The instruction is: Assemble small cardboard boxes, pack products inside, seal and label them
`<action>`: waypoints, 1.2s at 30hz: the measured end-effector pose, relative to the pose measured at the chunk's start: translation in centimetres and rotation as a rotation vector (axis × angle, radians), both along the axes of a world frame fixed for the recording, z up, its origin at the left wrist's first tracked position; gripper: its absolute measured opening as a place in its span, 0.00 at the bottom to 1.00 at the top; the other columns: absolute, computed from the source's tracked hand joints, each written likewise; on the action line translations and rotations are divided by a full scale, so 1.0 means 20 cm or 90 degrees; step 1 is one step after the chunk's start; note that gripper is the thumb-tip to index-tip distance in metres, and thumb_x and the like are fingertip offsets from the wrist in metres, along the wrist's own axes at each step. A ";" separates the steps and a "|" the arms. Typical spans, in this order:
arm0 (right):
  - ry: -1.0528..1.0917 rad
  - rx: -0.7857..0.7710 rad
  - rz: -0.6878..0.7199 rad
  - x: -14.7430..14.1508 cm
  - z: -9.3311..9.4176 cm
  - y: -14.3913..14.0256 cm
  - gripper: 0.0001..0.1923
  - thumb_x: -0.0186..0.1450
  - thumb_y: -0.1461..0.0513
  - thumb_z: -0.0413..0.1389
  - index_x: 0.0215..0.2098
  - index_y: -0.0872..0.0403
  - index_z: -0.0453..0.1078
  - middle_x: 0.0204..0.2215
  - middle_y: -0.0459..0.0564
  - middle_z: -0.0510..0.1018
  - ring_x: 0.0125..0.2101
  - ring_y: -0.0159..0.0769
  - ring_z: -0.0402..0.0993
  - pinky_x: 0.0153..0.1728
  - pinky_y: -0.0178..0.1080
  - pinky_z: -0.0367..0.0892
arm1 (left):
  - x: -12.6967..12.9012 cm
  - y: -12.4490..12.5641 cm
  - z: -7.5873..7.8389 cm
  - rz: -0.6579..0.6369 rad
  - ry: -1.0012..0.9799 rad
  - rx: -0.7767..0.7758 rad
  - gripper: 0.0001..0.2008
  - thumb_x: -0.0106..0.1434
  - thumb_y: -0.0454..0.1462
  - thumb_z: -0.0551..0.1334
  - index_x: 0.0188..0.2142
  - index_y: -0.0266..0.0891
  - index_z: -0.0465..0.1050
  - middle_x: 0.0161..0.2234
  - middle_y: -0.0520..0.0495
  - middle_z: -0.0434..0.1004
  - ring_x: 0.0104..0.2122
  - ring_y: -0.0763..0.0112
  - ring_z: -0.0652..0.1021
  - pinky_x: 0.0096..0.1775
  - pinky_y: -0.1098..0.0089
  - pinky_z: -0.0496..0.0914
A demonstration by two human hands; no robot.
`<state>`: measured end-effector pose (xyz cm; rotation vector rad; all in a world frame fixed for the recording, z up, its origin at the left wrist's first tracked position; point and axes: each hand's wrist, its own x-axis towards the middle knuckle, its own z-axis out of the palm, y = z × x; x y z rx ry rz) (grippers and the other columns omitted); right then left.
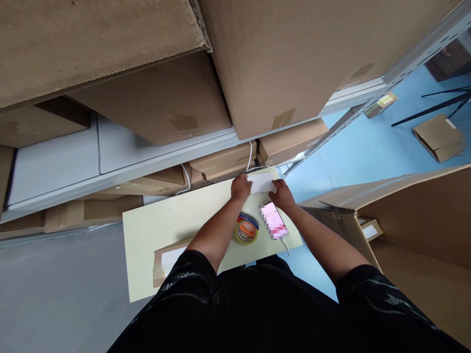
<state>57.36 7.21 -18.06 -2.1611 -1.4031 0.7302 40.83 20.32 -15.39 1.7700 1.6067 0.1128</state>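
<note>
Black sleeves fill the near edge of the view; both forearms reach out over a pale yellow tabletop (154, 230).

Near items: a flat cardboard parcel (167, 260) with a white label lies at the table's near edge, partly under the left forearm. Beyond it sit a roll of clear tape (246, 231), with a blue-rimmed roll just behind it and touching, and a phone (274, 221) with a lit pinkish screen and a white cable at its near end.

Far edge of table: left hand (241, 187) and right hand (282, 192) are each closed on an opposite end of a small white box (262, 182), fingers curled over the ends, the middle of the box bare between them. Whether it rests on the table or is just lifted, I cannot tell.

Handling judgement: the box looks light and rigid, with smooth faces that may be a little slippery; a two-ended pinch near the corners seems sound. Contents unknown, so treat as possibly fragile.

Behind: white cables (250, 156) run up to a grey shelf rail (147, 164) stacked with cardboard boxes (279, 63). An open carton (415, 215) stands at right.
</note>
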 end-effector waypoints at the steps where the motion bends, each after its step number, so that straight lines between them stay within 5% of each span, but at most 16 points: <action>1: -0.003 0.002 -0.005 0.00 0.00 0.00 0.32 0.59 0.61 0.55 0.62 0.60 0.69 0.59 0.63 0.70 0.56 0.53 0.70 0.60 0.50 0.67 | 0.00 0.00 0.00 0.000 -0.009 0.009 0.10 0.62 0.36 0.68 0.44 0.42 0.75 0.40 0.48 0.83 0.40 0.66 0.81 0.44 0.68 0.71; 8: 0.005 0.002 -0.019 -0.02 0.01 -0.01 0.32 0.60 0.60 0.54 0.62 0.61 0.69 0.58 0.62 0.70 0.56 0.52 0.71 0.61 0.49 0.67 | -0.01 0.02 0.01 -0.027 0.002 0.045 0.03 0.64 0.39 0.66 0.37 0.44 0.76 0.38 0.51 0.83 0.38 0.68 0.80 0.41 0.69 0.69; 14: 0.014 -0.004 -0.016 -0.02 0.04 -0.01 0.32 0.60 0.62 0.54 0.63 0.59 0.69 0.59 0.62 0.70 0.56 0.52 0.71 0.60 0.50 0.68 | -0.03 0.01 0.03 -0.081 0.096 0.062 0.07 0.67 0.43 0.62 0.36 0.47 0.78 0.36 0.49 0.84 0.38 0.62 0.80 0.39 0.66 0.68; 21: 0.027 -0.011 -0.016 -0.01 0.04 0.00 0.33 0.61 0.62 0.54 0.65 0.61 0.65 0.58 0.63 0.71 0.52 0.50 0.74 0.57 0.49 0.70 | -0.06 -0.05 0.06 -0.218 0.068 0.250 0.12 0.72 0.40 0.57 0.38 0.43 0.78 0.48 0.44 0.81 0.46 0.61 0.78 0.44 0.65 0.69; 25: 0.015 -0.002 -0.032 -0.01 0.05 0.00 0.34 0.61 0.62 0.55 0.65 0.62 0.62 0.57 0.65 0.71 0.51 0.51 0.73 0.55 0.50 0.71 | -0.05 -0.09 0.10 -0.268 0.022 0.265 0.11 0.71 0.37 0.56 0.38 0.42 0.78 0.45 0.44 0.81 0.44 0.63 0.79 0.46 0.66 0.70; 32: 0.002 0.092 0.001 -0.08 0.15 -0.02 0.13 0.65 0.58 0.54 0.44 0.54 0.74 0.41 0.58 0.78 0.44 0.48 0.74 0.49 0.45 0.70 | 0.02 -0.18 0.20 -0.215 -0.059 0.146 0.05 0.68 0.37 0.61 0.38 0.43 0.77 0.42 0.47 0.80 0.44 0.66 0.78 0.49 0.68 0.71; 36: 0.119 0.093 -0.130 -0.06 0.20 -0.01 0.16 0.70 0.57 0.46 0.39 0.52 0.74 0.38 0.54 0.81 0.40 0.42 0.76 0.45 0.41 0.71 | 0.05 -0.22 0.20 -0.246 -0.067 0.132 0.05 0.68 0.38 0.62 0.37 0.43 0.77 0.41 0.47 0.80 0.44 0.65 0.78 0.49 0.67 0.71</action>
